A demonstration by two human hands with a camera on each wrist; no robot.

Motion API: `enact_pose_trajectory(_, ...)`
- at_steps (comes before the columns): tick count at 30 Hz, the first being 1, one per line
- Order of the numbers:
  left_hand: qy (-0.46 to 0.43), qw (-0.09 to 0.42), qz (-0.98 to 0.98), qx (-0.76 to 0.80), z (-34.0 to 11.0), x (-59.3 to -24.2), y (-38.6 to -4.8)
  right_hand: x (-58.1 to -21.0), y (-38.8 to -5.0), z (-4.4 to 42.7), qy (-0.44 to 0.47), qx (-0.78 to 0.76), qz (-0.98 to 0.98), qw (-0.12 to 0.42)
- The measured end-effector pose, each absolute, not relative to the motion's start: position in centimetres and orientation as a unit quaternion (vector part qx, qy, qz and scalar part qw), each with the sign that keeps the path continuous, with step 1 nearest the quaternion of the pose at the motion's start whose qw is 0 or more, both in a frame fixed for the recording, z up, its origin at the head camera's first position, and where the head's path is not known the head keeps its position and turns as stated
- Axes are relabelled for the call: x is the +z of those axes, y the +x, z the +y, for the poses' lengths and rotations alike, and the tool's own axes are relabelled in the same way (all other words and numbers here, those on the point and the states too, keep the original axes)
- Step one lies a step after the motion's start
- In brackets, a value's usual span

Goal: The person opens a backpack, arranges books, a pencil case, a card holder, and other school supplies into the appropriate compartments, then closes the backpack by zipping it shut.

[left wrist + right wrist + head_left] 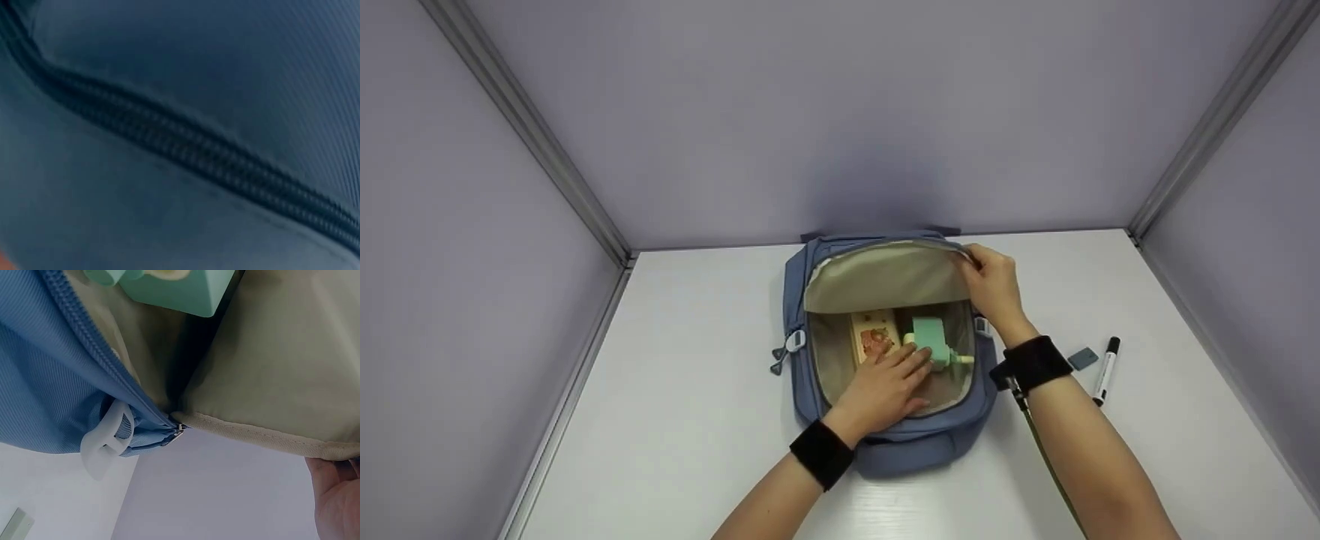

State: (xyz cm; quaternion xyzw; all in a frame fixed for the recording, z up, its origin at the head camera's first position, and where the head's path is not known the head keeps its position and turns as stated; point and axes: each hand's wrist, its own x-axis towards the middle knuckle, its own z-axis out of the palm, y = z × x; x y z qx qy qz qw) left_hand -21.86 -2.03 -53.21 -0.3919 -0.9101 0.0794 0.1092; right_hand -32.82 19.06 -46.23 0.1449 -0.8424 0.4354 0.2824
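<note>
A blue backpack [915,450] lies on the table with its front compartment unzipped. My right hand [996,289] pinches the edge of the raised flap [892,277] at its upper right; the right wrist view shows the fingers [337,495] on the flap's trimmed edge. Inside are a cream box with an orange picture [876,335] and a mint-green object [931,341] with a small handle. My left hand [885,386] reaches over the lower rim, fingers spread, its fingertips at the box and the green object. The left wrist view is filled by blue fabric and a zipper [185,146].
To the right of the backpack lie a small grey-blue piece [1083,358] and a white marker with a black cap [1106,373]. Zipper pulls [778,361] hang at the backpack's left side. Pale panels stand behind and beside the white table [697,360].
</note>
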Motion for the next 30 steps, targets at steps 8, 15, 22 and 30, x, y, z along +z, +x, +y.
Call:
enact_pose_trajectory(8, -0.316, 0.075, -0.939, 0.112, -1.7, -52.6, -23.3, -46.2, -32.8, 19.1, 0.152, 0.437, -0.839, 0.287)
enact_pose_trajectory(15, -0.328, 0.061, -0.940, 0.073, -1.8, -52.0, -22.7, -46.4, -32.7, 19.3, 0.155, 0.441, -0.836, 0.287)
enact_pose_trajectory(22, -0.382, 0.212, -0.899, 0.031, -2.4, -49.0, -21.6, -46.6, -32.3, 19.8, 0.155, 0.456, -0.832, 0.274)
enact_pose_trajectory(30, -0.355, 0.357, -0.863, -0.035, -4.6, -44.6, -22.4, -46.7, -31.5, 20.3, 0.169, 0.475, -0.830, 0.239)
